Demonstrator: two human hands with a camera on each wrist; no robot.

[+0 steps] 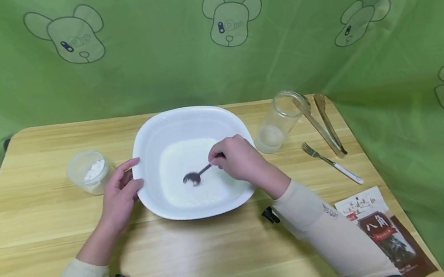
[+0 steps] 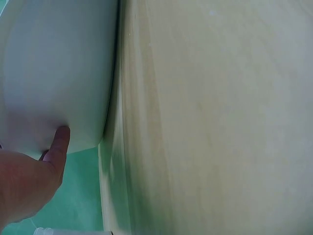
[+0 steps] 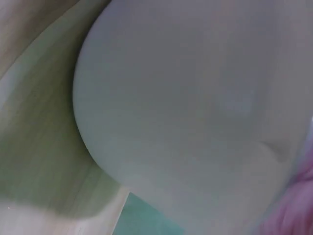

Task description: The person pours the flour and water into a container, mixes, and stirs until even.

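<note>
The small spoon [image 1: 191, 178] is down inside the white basin [image 1: 186, 123], its bowl slightly blurred near the floor's middle; from here I can't tell what lies under it. The right hand [image 1: 238, 157] pinches the handle with fingers curled tight, above the basin's right half. Stirring looks like the work, and for that I'd favour a low, slanted spoon and slow circles reaching into the rounded corners; quick flicks could splash over the rim.

The left hand [image 1: 121, 193] holds nothing enclosed: thumb and forefinger are spread apart, pressing the basin's left side. That's a sensible brace, best kept firm but level, since a hard push might slide or tip the basin.

Just beyond that hand stands a tub of white stuff [image 1: 75, 172], close enough for a knuckle to knock. On the right, a tall glass [image 1: 281, 123] leans in my view near the basin's edge, so the right elbow and wrist need care there.
</note>
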